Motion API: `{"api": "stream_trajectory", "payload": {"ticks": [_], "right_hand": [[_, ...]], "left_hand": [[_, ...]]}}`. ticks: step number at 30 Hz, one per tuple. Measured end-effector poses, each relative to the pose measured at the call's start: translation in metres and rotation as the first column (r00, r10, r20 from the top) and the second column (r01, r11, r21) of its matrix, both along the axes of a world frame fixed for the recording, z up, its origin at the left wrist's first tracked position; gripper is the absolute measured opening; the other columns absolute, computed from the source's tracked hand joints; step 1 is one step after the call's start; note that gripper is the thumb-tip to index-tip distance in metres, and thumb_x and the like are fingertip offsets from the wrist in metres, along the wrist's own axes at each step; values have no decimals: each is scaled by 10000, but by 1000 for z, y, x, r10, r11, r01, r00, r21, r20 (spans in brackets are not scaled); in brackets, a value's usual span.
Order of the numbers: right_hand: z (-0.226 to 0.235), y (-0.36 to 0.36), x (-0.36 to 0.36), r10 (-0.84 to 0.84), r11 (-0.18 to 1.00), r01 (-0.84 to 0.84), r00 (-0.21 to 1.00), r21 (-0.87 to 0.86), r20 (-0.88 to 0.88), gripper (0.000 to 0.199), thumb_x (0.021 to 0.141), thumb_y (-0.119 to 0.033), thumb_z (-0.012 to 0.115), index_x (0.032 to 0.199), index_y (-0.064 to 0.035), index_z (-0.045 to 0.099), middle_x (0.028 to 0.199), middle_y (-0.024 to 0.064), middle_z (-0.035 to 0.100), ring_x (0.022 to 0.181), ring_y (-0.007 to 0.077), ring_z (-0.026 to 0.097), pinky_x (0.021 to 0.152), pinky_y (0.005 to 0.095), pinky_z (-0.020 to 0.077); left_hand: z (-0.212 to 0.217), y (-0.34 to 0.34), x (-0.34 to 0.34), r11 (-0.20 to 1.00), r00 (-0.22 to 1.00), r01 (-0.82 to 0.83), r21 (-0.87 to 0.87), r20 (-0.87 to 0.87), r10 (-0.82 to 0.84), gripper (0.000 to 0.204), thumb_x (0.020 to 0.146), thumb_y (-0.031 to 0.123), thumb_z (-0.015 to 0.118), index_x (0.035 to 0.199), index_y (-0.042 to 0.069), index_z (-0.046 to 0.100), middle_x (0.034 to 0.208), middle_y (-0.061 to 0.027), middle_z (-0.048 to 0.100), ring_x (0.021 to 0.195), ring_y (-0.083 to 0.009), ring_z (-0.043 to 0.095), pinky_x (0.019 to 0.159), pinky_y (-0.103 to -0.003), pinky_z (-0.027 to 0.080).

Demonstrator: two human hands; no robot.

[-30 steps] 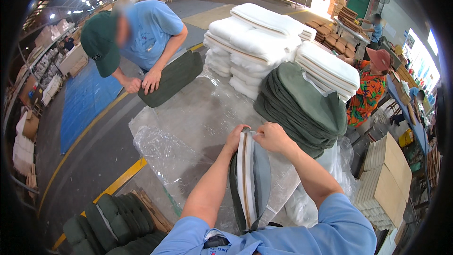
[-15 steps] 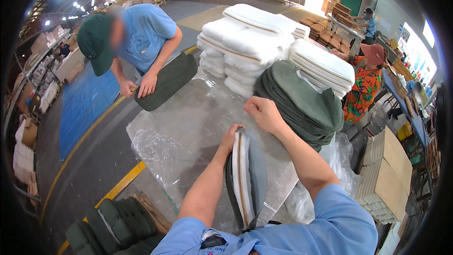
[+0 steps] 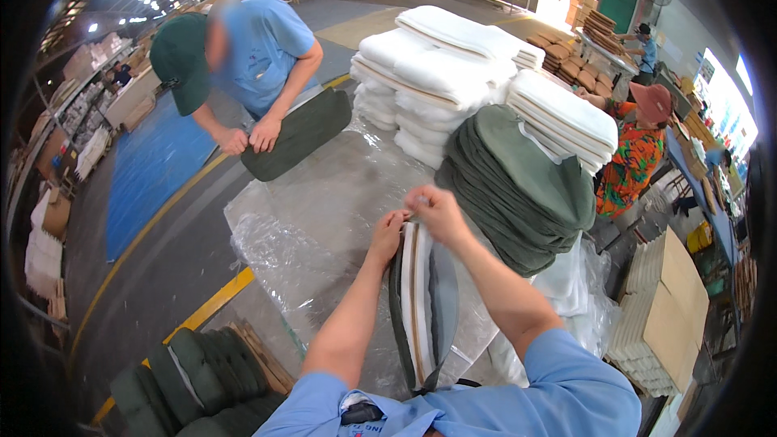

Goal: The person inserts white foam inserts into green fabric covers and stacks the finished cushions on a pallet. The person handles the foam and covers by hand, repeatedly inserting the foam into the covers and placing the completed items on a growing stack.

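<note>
A dark green cushion [image 3: 452, 291] stands on edge against my body, its open side turned up. White padding [image 3: 409, 299] with a thin brown layer down its middle shows between the cover's edges. At the cushion's far end, my left hand [image 3: 388, 235] is closed on the cover. My right hand [image 3: 437, 214] has its fingers pinched together just beside the left one; what lies between them, if anything, is too small to make out. Beyond my right hand rises a stack of dark green covers [image 3: 518, 186].
A plastic-wrapped table [image 3: 324, 194] lies under the work. White padding [image 3: 437, 73] is piled at its far side. Across it, a co-worker in blue handles another green cushion [image 3: 299, 133]. Green cushions [image 3: 202, 372] sit lower left; stacked boards [image 3: 660, 307] stand right.
My right hand has come down and left to the cushion's far end, meeting my left hand. The co-worker's hands have shifted slightly on the other cushion.
</note>
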State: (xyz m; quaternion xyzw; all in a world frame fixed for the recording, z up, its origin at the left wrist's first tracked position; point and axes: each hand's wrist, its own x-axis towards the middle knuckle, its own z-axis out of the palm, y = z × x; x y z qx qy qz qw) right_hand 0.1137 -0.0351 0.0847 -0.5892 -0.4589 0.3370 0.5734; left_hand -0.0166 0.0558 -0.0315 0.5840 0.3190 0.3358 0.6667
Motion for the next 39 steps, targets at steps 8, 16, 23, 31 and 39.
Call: {"api": "stream_trajectory", "payload": {"ticks": [8, 16, 23, 31, 39], "right_hand": [[-50, -20, -20, 198, 968, -216, 970, 129, 138, 251, 927, -106, 792, 1178, -108, 803, 1436, 116, 607, 1255, 232, 634, 1012, 362, 537], [-45, -13, -46, 381, 905, -425, 771, -34, 510, 610, 727, 13, 832, 1316, -108, 730, 1483, 126, 590, 1324, 292, 594, 1098, 408, 495], [-41, -24, -61, 333, 936, -339, 774, -92, 539, 1004, 618, -73, 941, 1534, -90, 530, 1456, 144, 614, 1326, 323, 593, 1133, 441, 473], [-48, -21, -56, 297, 940, -334, 701, -70, 648, 748, 799, -304, 834, 1438, 4, 597, 1376, 188, 644, 1219, 330, 633, 1085, 432, 467], [-47, -16, -65, 310, 939, -328, 666, -107, 679, 683, 824, -325, 823, 1389, 12, 636, 1363, 207, 647, 1219, 341, 630, 1075, 425, 467]], "left_hand": [[60, -72, -66, 855, 836, 255, -452, 547, 40, 398, 1114, 308, 525, 1377, 24, 616, 1221, -85, 715, 1121, -203, 685, 994, -357, 537], [34, -72, -80, 924, 907, -8, -382, 385, 167, 258, 1004, 151, 695, 1213, 2, 707, 1111, -92, 728, 1014, -186, 710, 888, -330, 584], [-11, -76, -173, 639, 620, -656, -402, 195, 760, 140, 979, 84, 727, 1102, 41, 677, 968, -65, 699, 776, -162, 693, 715, -306, 596], [-121, -34, -400, 101, 79, -993, 63, -288, 954, 160, 904, 126, 784, 1012, 63, 684, 846, -35, 702, 725, -140, 662, 680, -331, 544], [-191, 2, -383, 814, 639, -581, 17, -611, 468, 293, 899, 221, 743, 1153, 73, 743, 1038, -152, 773, 992, -286, 718, 889, -409, 552]]}}
